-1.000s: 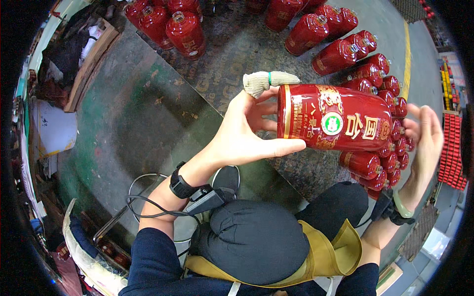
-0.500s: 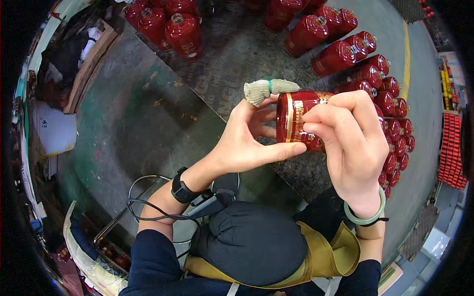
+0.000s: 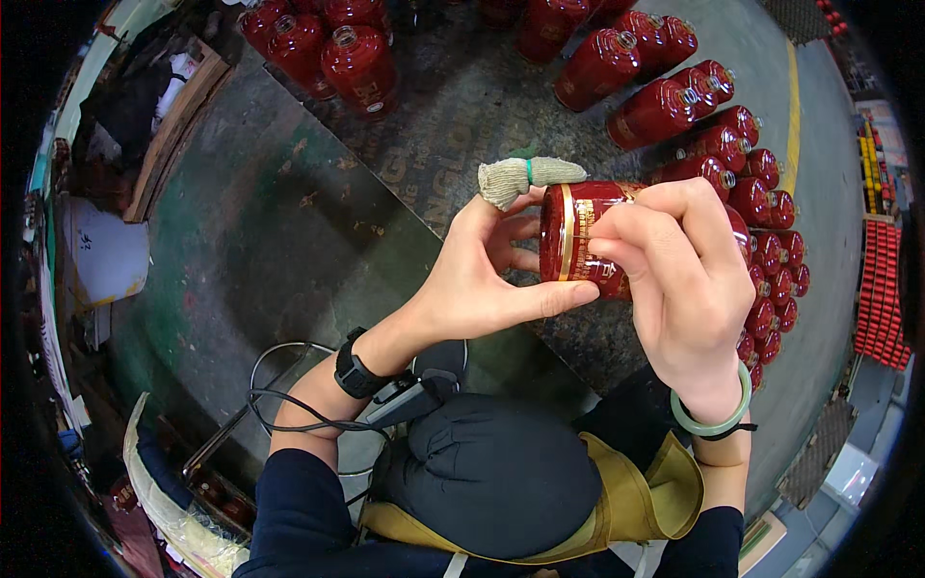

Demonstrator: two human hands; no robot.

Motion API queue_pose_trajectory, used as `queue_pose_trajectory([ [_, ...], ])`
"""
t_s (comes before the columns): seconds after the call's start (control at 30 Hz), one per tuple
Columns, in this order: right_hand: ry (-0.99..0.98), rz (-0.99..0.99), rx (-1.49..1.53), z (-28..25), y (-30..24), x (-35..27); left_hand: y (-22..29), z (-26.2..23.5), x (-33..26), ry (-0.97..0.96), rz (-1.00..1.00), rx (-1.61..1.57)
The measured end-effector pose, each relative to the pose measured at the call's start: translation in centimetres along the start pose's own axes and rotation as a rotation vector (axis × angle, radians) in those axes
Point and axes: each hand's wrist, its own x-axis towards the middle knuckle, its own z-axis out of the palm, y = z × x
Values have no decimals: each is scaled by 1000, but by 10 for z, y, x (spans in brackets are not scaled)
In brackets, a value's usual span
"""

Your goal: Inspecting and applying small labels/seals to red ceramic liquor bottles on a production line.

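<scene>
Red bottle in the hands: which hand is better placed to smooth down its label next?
Probably the right hand: it lies over the red bottle with fingertips on its side. The left hand is busy cradling the bottle's end.

Both hands on one red bottle (image 3: 588, 246), held sideways. Left hand (image 3: 477, 275) cups its base end, cloth cot (image 3: 525, 176) on the index finger. Right hand (image 3: 674, 279) wraps over the body, green bangle (image 3: 718, 416) on that wrist. More red bottles (image 3: 761, 207) rowed along the floor's (image 3: 289, 222) right edge, others at the top edge.
</scene>
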Motion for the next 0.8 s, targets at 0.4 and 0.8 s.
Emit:
queue_pose_trajectory([
  [0.4, -45, -22, 46, 1, 0, -1, -2, 0, -1, 3, -40, -85],
  [0.8, -17, -55, -14, -9, 5, -3, -2, 2, 0, 15, -61, -137],
])
